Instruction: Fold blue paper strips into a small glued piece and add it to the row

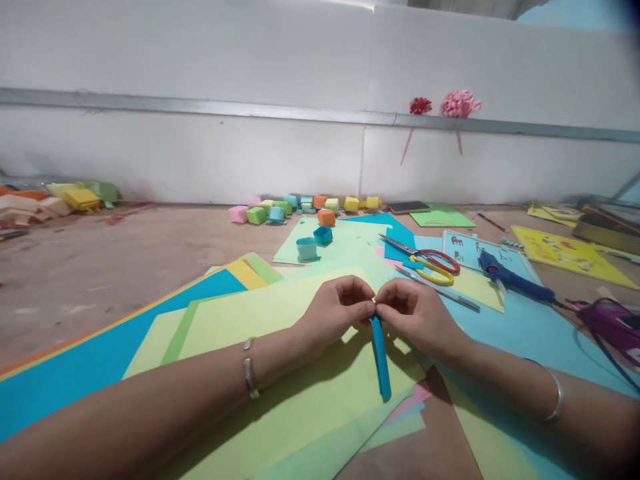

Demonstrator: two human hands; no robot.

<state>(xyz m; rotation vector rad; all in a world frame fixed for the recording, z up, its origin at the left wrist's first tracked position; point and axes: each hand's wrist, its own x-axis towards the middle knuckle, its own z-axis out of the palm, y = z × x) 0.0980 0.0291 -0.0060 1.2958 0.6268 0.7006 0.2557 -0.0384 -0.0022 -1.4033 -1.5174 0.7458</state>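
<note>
A folded blue paper strip [381,360] hangs toward me from my fingertips over the pale yellow-green sheets [280,347]. My left hand [337,310] pinches its far end between thumb and fingers. Pressed right beside it, my right hand [420,313] pinches the same end from the other side. The fingertips cover the tip of the strip. Beyond the hands, a light blue paper box [307,249] and a darker blue one [323,235] sit open at the top on a pale green sheet [350,247].
To the right lie red-handled scissors [443,260], yellow-handled scissors [433,272], a grey craft knife [450,293] and a blue glue gun [515,277] with a cable. Several small paper cubes [257,215] line the white wall [200,153]. A phone [409,207] lies near the wall.
</note>
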